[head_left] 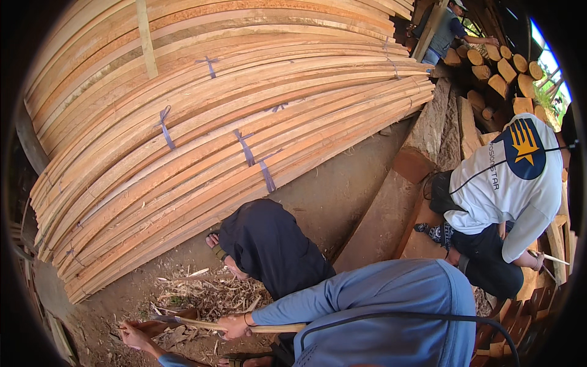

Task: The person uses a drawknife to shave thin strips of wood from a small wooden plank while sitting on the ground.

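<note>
Near the bottom edge, my right hand (235,326) is wrapped round a long, pale wooden stick (275,328), which runs back under my blue-sleeved forearm. Beyond those fingers the stick reaches left toward a dark, blade-like piece (165,318); how the two join is too small to tell. My left hand (136,336) is at the lower left, its fingers curled by a brown flat piece (158,327). What those fingers grip cannot be made out. Pale wood shavings (205,293) lie heaped on the ground just beyond both hands.
Long planks (202,122), tied in bundles with purple strips, fill the upper left. A co-worker (501,196) in a white shirt bends at the right with a pale stick (553,259). Behind are stacked logs (507,70) and another person (449,30). A large beam (379,220) lies between.
</note>
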A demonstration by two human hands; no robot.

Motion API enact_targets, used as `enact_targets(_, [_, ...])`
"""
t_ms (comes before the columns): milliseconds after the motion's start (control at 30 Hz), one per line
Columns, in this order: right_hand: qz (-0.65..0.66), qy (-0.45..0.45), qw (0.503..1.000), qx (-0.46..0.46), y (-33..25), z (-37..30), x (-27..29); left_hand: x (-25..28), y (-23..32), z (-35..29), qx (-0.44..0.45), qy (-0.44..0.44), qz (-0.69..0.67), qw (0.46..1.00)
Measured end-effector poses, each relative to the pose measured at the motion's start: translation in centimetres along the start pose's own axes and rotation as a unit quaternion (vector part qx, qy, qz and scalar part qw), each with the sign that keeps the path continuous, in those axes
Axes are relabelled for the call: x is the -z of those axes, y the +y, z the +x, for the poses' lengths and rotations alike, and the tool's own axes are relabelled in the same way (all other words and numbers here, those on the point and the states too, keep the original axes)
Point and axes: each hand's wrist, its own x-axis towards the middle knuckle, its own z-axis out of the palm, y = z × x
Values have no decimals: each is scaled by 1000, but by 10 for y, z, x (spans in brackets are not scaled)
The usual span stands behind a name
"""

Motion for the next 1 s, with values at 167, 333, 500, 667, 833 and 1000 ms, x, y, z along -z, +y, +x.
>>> enact_targets(167, [32,15,997,70,95,88,-32,-21,22,-9,-16,-15,4,1000])
enact_targets(333, [67,20,998,6,99,112,-33,-44,39,-24,-49,-60,-28,997])
enact_targets(500, [-71,42,996,30,24,21,8,-38,44,-8,-14,-40,-16,999])
enact_targets(667, [165,-83,983,-2,53,51,20,-63,66,-30,-53,-48,90,993])
enact_targets(833, [-14,-78,997,-23,-40,-38,58,-8,21,8,80,22,-63,995])
enact_targets(1000, [-1,-25,997,-78,-33,-32,31,8,20,2,29,-7,-118,993])
